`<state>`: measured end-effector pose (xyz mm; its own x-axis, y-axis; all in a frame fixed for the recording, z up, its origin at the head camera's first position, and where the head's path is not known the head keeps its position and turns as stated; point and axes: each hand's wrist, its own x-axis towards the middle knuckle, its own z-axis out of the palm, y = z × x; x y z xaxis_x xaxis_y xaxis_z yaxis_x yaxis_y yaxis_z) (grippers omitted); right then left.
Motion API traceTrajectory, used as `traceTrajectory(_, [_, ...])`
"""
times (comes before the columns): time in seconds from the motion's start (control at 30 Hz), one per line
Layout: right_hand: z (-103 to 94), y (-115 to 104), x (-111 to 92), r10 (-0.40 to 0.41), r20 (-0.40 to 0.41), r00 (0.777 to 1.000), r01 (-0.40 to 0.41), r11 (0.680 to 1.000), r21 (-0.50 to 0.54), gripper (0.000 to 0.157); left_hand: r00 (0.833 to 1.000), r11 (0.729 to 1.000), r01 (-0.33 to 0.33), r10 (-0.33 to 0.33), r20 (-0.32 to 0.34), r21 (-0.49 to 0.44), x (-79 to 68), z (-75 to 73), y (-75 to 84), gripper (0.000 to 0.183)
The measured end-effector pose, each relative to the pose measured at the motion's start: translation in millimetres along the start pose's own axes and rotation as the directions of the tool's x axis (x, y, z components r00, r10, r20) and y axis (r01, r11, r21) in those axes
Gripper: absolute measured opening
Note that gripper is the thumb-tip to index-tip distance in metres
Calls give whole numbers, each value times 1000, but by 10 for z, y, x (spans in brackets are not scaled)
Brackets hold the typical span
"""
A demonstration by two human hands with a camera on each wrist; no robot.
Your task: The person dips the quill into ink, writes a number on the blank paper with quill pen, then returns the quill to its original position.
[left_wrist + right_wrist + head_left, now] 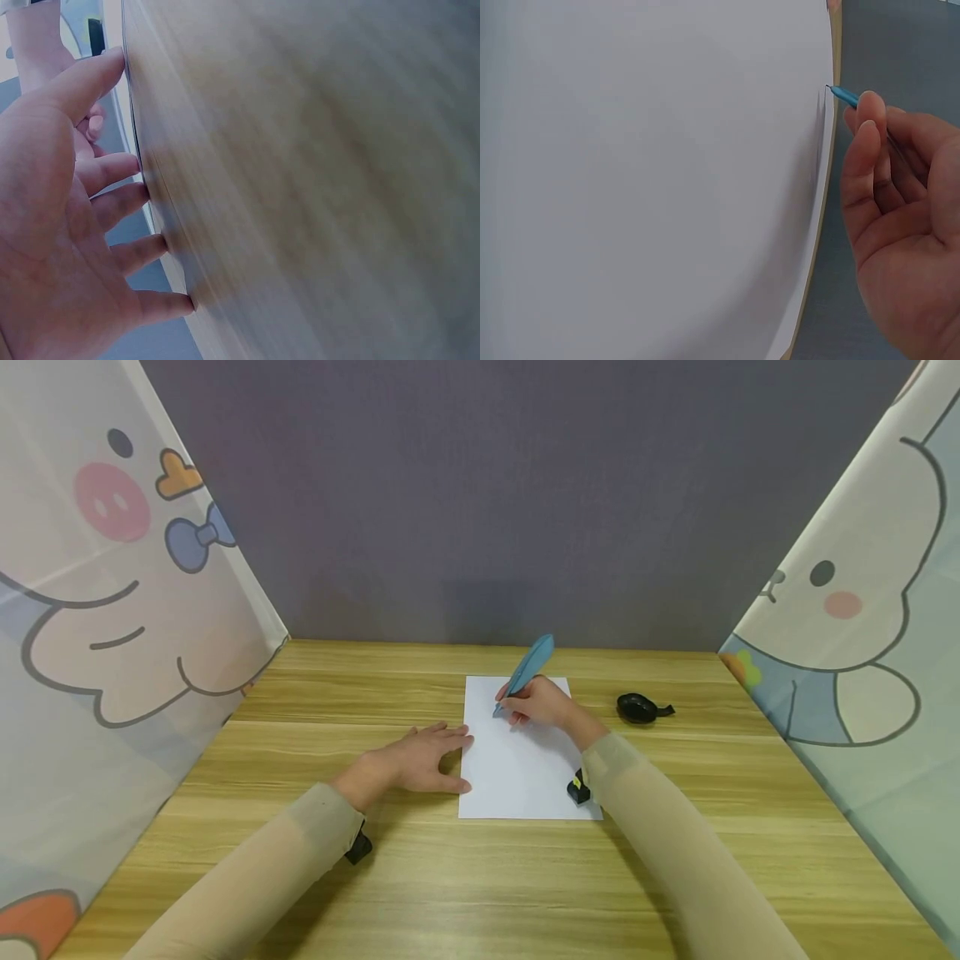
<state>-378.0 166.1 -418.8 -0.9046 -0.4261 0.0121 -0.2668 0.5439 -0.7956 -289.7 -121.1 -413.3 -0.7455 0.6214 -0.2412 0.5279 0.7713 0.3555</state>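
Observation:
A white sheet of paper [517, 768] lies on the wooden table in the head view. Over its upper part my right hand [543, 702] pinches a blue feather pen [531, 664], plume leaning up and to the right. In the right wrist view the pen's tip [840, 94] points at the paper, and the fingers of my right hand [900, 202] curl around its lower end. My left hand [427, 760] rests with spread fingers at the paper's left edge, fingertips touching down there. The left wrist view shows the left palm [67, 210] and straight fingers against the table surface.
A black oval object with a short tail [637, 708] lies on the table [420, 893] right of the paper. A dark grey panel [480, 510] stands behind the table. Cartoon-printed cloths [112, 610] flank both sides. Small black devices sit at both wrists.

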Motion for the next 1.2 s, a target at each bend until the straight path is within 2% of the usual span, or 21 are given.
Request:
traceTrajectory(0.5, [47, -49, -60, -12, 60, 998, 12, 1000, 4, 22, 1000, 1000, 0, 0, -5, 0, -3, -3, -1, 92])
traceTrajectory(0.77, [81, -79, -114, -51, 80, 995, 52, 999, -12, 23, 1000, 1000, 1, -1, -6, 5, -5, -6, 0, 92])
traceTrajectory(1.2, [127, -79, -181, -60, 131, 990, 59, 998, 15, 20, 1000, 1000, -3, 3, 0, 7, 2, 6, 11, 91])
